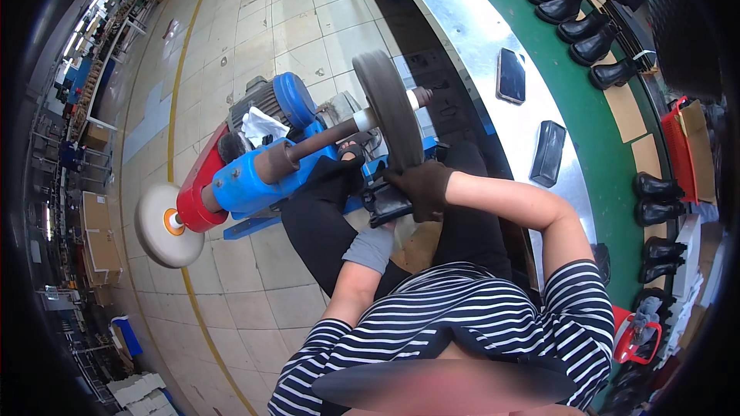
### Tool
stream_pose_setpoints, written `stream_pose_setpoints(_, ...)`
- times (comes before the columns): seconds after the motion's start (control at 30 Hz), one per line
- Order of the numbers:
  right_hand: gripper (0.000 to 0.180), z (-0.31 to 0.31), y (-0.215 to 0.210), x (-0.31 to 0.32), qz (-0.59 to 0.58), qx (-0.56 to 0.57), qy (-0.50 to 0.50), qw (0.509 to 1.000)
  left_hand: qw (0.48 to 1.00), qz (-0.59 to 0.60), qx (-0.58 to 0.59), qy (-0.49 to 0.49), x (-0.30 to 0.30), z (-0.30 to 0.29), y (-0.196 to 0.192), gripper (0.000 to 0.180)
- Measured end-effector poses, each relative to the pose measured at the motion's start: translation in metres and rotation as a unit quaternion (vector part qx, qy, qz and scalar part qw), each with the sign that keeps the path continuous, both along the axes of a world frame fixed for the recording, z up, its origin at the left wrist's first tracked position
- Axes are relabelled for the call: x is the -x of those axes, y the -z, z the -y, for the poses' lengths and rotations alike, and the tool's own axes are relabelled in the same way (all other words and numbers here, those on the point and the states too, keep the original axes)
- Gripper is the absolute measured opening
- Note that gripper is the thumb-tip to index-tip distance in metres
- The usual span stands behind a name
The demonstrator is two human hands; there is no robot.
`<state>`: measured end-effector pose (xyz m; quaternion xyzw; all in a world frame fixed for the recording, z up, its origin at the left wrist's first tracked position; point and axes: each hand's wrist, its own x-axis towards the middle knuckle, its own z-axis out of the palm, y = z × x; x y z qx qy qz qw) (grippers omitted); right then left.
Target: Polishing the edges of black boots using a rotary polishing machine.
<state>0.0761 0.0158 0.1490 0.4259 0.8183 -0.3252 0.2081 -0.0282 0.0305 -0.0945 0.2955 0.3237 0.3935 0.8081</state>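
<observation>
Your right hand (422,189), in a dark glove, is closed tight on a black boot (385,202) & pushes it up against the dark spinning wheel (393,108). Your left hand (339,177) is inside the boot's black leg part, can't tell if it's open or shut. The wheel sits on a blue machine (254,173) w/ a white wheel (163,225) at its other end. Phone (511,75) lies on the metal edge of the green belt (593,119), by more black boots (582,27).

Matt grey buffing wheel (391,108), glossy black leather boot (385,202).
</observation>
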Motion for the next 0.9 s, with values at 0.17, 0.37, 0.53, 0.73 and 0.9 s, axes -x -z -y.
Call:
stream_pose_setpoints(0.17,0.113,0.041,0.035,-0.016,-0.069,-0.153,0.018,0.986,1.000,-0.009,-0.025,0.008,-0.006,-0.014,0.021,0.046)
stream_pose_setpoints(0.37,0.103,0.085,-0.003,-0.018,0.038,-0.228,0.012,0.973,0.998,-0.021,-0.045,0.033,-0.004,0.015,0.047,0.044)
stream_pose_setpoints(0.53,0.102,0.101,-0.059,-0.041,-0.041,-0.163,0.039,0.985,0.996,-0.029,-0.068,0.041,0.000,0.024,0.058,0.043)
stream_pose_setpoints(0.73,0.086,0.089,-0.053,-0.150,-0.474,-0.093,0.146,0.863,0.990,0.135,0.031,0.004,0.005,0.056,-0.117,0.032)
stream_pose_setpoints(0.9,0.069,0.091,0.038,-0.151,-0.651,0.175,0.528,0.516,0.956,-0.155,-0.244,0.051,0.098,0.092,-0.073,0.032)
